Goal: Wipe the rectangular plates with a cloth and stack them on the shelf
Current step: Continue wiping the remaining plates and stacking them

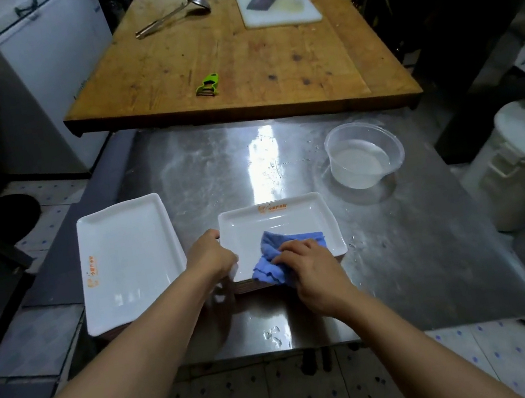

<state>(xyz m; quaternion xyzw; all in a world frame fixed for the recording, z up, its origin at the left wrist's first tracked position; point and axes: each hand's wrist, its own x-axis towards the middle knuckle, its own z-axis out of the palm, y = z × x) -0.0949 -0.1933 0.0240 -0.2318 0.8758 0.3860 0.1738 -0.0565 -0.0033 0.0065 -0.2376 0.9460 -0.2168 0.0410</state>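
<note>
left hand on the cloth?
No: the left hand grips the left edge of the plate, while the right hand presses the blue cloth.

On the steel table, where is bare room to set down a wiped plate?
Bare steel lies between the left plate, the clear bowl and the wooden table edge, and right of the centre plate. The near middle is crowded: left hand, right hand, blue cloth.

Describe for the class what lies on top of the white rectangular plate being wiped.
A crumpled blue cloth lies on the white rectangular plate, pressed by the right hand. The left hand grips its left edge. The plate surface beneath cloth and hands is hidden.
</note>
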